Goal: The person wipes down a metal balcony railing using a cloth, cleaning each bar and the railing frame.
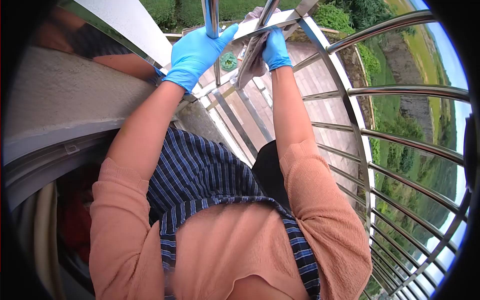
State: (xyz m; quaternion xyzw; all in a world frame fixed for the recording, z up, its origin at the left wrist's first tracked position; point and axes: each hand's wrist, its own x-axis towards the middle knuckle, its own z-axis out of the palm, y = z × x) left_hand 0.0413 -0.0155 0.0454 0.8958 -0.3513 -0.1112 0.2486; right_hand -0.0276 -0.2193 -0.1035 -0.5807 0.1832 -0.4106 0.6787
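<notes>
My left hand (197, 55), in a blue glove, is closed around the metal railing (270, 22) beside an upright bar (211, 17). Its thumb points right along the rail, and the other fingertips are hidden. To the right, my right hand (276, 49), also gloved in blue, grips a greyish-purple cloth (252, 60). The cloth is draped around a bar and hangs below the rail, with part of it showing above. Most of the right fingers are hidden behind the rail and cloth.
Curved metal bars (410, 92) run down the right side. A concrete ledge (75, 85) and a white post (127, 25) stand at left. Far below lie a paved floor (320, 75) and a green bundle (228, 61). Greenery lies beyond.
</notes>
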